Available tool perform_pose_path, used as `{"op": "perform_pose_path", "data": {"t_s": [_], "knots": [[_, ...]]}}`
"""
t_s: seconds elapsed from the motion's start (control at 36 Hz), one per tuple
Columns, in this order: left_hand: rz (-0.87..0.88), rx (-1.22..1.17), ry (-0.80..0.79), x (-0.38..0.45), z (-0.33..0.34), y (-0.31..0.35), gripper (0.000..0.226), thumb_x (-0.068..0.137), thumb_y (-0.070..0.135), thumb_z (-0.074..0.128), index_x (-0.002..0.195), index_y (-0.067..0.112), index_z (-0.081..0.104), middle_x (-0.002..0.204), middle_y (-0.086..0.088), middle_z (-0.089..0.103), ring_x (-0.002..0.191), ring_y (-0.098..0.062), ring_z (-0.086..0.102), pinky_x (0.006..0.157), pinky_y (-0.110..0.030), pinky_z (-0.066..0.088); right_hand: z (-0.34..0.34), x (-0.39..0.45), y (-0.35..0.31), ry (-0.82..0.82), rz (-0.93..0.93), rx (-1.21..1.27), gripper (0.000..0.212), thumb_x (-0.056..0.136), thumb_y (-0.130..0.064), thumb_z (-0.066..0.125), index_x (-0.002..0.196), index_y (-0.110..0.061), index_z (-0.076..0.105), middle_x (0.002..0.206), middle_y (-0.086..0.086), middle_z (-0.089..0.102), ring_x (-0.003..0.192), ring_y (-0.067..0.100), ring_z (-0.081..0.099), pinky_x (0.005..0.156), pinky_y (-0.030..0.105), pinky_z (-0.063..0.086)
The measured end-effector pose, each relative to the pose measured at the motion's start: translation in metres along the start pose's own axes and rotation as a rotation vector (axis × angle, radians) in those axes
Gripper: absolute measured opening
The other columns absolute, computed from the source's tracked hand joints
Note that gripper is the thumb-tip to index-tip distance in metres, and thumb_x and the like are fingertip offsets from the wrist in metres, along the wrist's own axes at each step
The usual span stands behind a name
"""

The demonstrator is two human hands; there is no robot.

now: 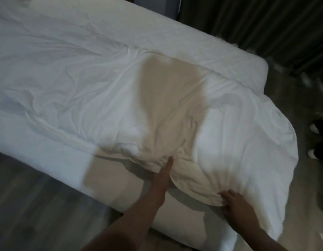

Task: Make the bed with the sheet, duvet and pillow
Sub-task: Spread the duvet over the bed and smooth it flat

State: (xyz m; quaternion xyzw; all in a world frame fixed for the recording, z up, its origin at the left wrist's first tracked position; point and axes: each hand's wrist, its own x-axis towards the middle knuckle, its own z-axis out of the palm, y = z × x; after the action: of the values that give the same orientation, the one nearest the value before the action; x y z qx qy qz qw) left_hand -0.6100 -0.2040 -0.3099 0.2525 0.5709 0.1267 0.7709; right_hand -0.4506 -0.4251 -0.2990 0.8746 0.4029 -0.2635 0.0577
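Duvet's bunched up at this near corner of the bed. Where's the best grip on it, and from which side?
Probably the duvet near edge, where both hands already meet it: left hand and right hand. Come from the near side; the folds gather there and overhang the mattress, giving a graspable hem.

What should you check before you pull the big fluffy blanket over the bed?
1. Both hands have hold of the duvet: ok. The left hand reaches into the bunched edge and the right hand grips a fold.
2. Sheet covers the mattress: ok, though it is creased.
3. Duvet spread out: not ok. It sits bunched at one end and hangs off the corner.
4. Duvet kept off the floor: cannot tell, as its lower edge runs out of view.
5. Pillow ready nearby: cannot tell, none is in view.
6. Room to move at the bed's end: not ok, someone's shoes are close by.
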Motion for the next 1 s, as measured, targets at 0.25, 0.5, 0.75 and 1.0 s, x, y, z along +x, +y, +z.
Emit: {"op": "perform_pose_path", "data": {"t_s": [0.25, 0.5, 0.75, 1.0], "knots": [[-0.187, -0.05, 0.227, 0.002, 0.086, -0.087, 0.116, 0.03, 0.065, 0.094, 0.133, 0.03, 0.055, 0.115, 0.002, 0.07, 0.096, -0.022, 0.071, 0.082, -0.046, 0.059, -0.014, 0.005, 0.059, 0.207, -0.318, 0.242, 0.046, 0.078, -0.057, 0.065, 0.113, -0.027, 0.066, 0.115, -0.008, 0.061, 0.1, 0.014, 0.058, 0.085, 0.033, 0.05], [-0.187, -0.096, 0.457, 0.03, 0.137, -0.206, 0.082, 0.026, 0.041, 0.083, 0.099, 0.007, 0.072, 0.081, -0.009, 0.074, 0.075, -0.029, 0.071, 0.069, -0.049, 0.061, -0.055, 0.058, 0.173, 0.098, 0.055, 0.179, 0.084, 0.078, -0.065, 0.065, 0.147, -0.023, 0.041, 0.147, 0.008, 0.042, 0.13, 0.037, 0.042, 0.103, 0.049, 0.041], [-0.272, -0.176, 0.387, -0.043, 0.171, -0.18, 0.024, 0.051, 0.006, 0.06, 0.07, 0.008, 0.045, 0.064, -0.007, 0.039, 0.053, -0.018, 0.035, 0.049, -0.022, 0.025, -0.017, 0.062, 0.21, -0.177, 0.078, 0.138, 0.126, 0.054, -0.103, 0.013, 0.151, -0.024, 0.032, 0.148, 0.002, 0.045, 0.133, 0.032, 0.042, 0.106, 0.047, 0.04], [-0.26, -0.148, 0.328, -0.034, 0.133, -0.155, 0.066, 0.031, 0.026, 0.076, 0.094, 0.009, 0.067, 0.076, -0.009, 0.06, 0.058, -0.021, 0.054, 0.048, -0.023, 0.039, -0.103, 0.11, 0.164, 0.119, -0.088, 0.277, 0.083, 0.079, -0.028, 0.077, 0.149, -0.012, 0.036, 0.148, 0.013, 0.039, 0.135, 0.032, 0.038, 0.108, 0.042, 0.036]]}}
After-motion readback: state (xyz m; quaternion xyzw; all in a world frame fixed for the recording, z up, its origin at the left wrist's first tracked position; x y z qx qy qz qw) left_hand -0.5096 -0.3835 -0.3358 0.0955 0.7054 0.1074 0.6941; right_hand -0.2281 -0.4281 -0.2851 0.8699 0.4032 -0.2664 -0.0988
